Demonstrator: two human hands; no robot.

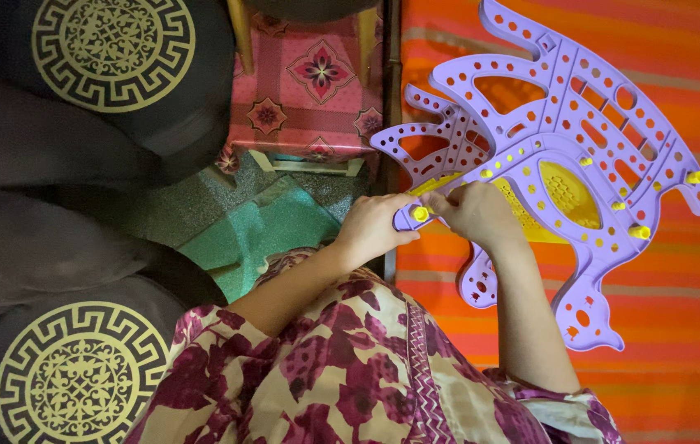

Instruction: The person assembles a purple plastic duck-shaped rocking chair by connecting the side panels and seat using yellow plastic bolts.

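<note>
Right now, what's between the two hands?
A yellow peg on the purple pegboard's edge sits between the left hand and right hand, seen in the head view.

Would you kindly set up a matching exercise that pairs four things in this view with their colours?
Things:
1. perforated plastic panel
2. peg between the left hand and right hand
3. striped cloth under the panel
4. round-patterned cushion

Colours:
A. orange
B. black and gold
C. purple
D. yellow

Pairs: 1-C, 2-D, 3-A, 4-B
</note>
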